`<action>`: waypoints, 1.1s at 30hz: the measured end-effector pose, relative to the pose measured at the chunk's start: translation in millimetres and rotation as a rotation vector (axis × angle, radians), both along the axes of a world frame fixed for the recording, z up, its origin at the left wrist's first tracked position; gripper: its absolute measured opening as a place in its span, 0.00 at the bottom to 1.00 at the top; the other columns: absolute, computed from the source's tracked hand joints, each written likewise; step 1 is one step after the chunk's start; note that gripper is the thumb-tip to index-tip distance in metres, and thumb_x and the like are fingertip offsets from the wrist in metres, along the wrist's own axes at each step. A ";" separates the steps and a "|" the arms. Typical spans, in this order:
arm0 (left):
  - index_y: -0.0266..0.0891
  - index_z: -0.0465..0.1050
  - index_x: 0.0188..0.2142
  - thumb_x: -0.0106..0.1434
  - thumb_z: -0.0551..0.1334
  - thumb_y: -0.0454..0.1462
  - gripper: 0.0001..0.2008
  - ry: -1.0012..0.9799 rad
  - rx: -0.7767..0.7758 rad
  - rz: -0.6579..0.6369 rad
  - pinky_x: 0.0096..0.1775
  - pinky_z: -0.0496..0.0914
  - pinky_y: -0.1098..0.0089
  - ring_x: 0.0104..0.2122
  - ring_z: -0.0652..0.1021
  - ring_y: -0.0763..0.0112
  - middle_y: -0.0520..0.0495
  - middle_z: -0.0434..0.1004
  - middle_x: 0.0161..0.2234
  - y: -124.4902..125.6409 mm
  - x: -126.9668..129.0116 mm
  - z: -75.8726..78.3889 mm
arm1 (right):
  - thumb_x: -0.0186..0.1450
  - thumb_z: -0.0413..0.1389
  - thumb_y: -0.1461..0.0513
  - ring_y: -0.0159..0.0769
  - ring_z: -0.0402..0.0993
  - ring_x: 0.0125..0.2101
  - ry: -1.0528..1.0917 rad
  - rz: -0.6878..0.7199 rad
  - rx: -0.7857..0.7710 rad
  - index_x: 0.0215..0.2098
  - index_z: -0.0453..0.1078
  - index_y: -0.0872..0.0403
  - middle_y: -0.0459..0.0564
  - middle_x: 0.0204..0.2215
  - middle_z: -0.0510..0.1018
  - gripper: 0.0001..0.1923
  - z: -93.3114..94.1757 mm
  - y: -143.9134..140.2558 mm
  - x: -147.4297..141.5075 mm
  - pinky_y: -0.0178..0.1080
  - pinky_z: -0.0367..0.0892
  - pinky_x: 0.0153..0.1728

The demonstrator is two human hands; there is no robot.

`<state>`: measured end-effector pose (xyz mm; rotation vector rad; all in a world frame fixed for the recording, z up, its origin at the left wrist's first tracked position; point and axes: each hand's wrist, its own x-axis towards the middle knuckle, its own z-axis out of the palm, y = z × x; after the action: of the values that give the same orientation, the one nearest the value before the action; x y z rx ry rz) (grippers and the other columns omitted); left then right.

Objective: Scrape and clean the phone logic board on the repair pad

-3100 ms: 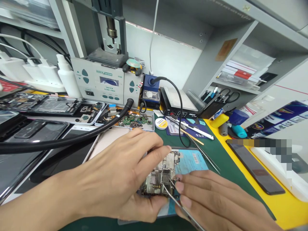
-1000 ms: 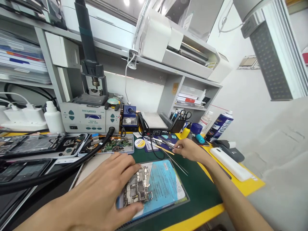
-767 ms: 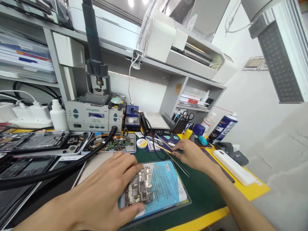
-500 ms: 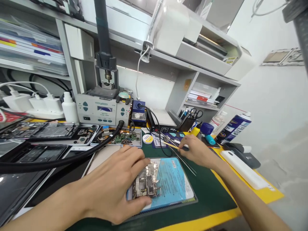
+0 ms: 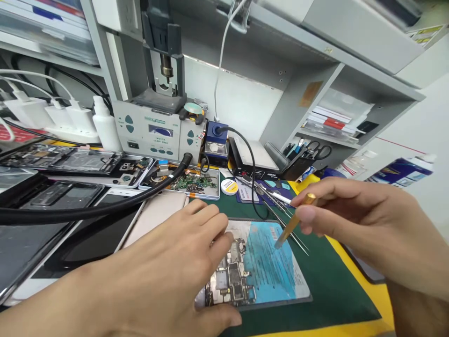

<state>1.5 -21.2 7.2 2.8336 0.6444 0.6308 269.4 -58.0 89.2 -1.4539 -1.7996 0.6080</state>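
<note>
My left hand (image 5: 171, 262) grips a phone circuit board (image 5: 236, 278) between its thumb at the near edge and its curled fingers at the far side. The board lies on a blue and white plastic-covered pad (image 5: 275, 271), and part of it is hidden under my hand. In my right hand (image 5: 358, 224) is a slim gold-handled tool (image 5: 290, 228), pinched between thumb and fingers. It slants down to the left, its pale tip over the blue part of the pad; whether it touches is unclear. Metal tweezers (image 5: 300, 241) lie just behind that tip.
Opened phones (image 5: 87, 224) cover the left side, crossed by a thick black hose (image 5: 150, 199). Behind stand a tray of small boards (image 5: 210, 187), a grey rework station (image 5: 154, 133) and a round tin (image 5: 229, 186). A green mat (image 5: 329, 281) lies underneath.
My right hand has come up and toward me from the tweezers with the gold-handled tool, now slanting over the pad. The view has moved closer. My left hand stays on the circuit board.
</note>
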 end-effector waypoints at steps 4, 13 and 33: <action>0.41 0.75 0.38 0.62 0.70 0.57 0.22 0.002 0.006 0.038 0.44 0.69 0.53 0.41 0.73 0.55 0.47 0.73 0.39 2.0 -0.1 -1.1 | 0.73 0.62 0.53 0.34 0.71 0.23 -0.353 0.151 -0.057 0.34 0.77 0.46 0.42 0.24 0.79 0.10 -17.0 2.5 -1.4 0.36 0.66 0.22; 0.43 0.79 0.46 0.62 0.69 0.53 0.20 -0.038 -0.006 0.104 0.51 0.72 0.53 0.46 0.75 0.50 0.42 0.76 0.40 -6.2 7.5 -18.9 | 0.74 0.61 0.49 0.27 0.75 0.17 0.342 0.115 -0.389 0.36 0.72 0.48 0.41 0.23 0.80 0.15 -47.1 -5.5 -13.7 0.27 0.69 0.18; 0.42 0.77 0.36 0.57 0.72 0.61 0.25 -0.005 0.153 -0.001 0.39 0.68 0.56 0.35 0.71 0.57 0.47 0.72 0.34 5.6 5.3 -17.5 | 0.75 0.61 0.53 0.27 0.75 0.18 0.360 0.066 -0.302 0.34 0.73 0.48 0.41 0.24 0.75 0.13 -70.6 -22.4 -36.0 0.29 0.68 0.20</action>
<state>6.8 -15.6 -10.4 2.9713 0.6197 0.7157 233.5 -80.5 18.6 -1.3728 -1.5218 1.1377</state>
